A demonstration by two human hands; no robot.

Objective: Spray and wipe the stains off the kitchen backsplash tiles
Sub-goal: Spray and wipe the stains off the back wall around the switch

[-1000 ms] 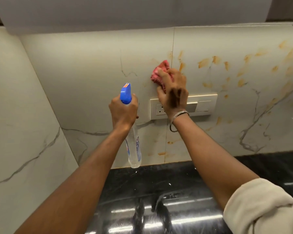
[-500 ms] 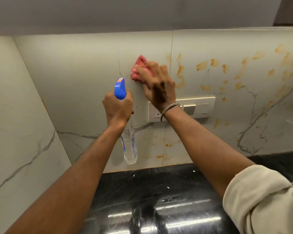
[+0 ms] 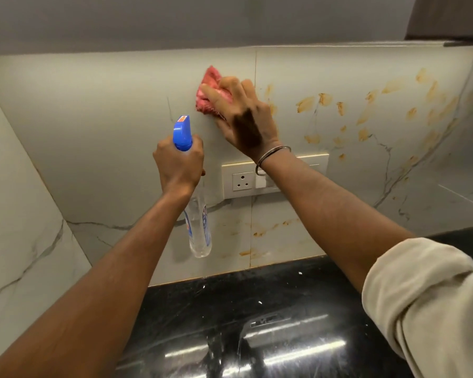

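Nearest me, my left hand (image 3: pixel 178 162) grips the spray bottle (image 3: pixel 198 226) upright. Further, at one o'clock of it, my right hand (image 3: pixel 243 118) presses the pink cloth (image 3: pixel 210 94) on the backsplash tiles (image 3: pixel 107 132); orange stains (image 3: pixel 366 110) lie at three o'clock.
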